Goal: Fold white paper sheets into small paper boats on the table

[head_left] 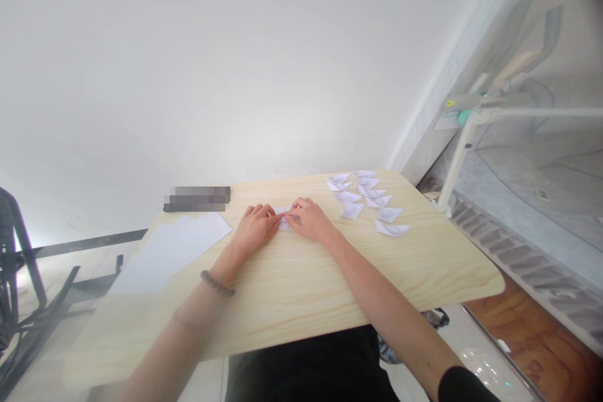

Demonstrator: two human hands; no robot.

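Between my hands, at the middle of the wooden table, lies a small piece of folded white paper [284, 225], partly covered by my fingers. My left hand [257, 226] pinches its left side, with thumb and fingertips pressed on it. From the right, my right hand [308, 218] grips the same paper, its fingertips nearly meeting the left thumb. To the right stand several folded paper boats [352, 209] in loose rows. Flat white paper sheets [174, 251] lie spread in an overlapping pile on the left.
A blurred dark object [198, 199] rests at the table's back left corner. The pale wooden table [292, 301] meets a white wall [235, 75]. A dark chair [28, 270] stands at far left. On the right is a white metal frame [464, 157].
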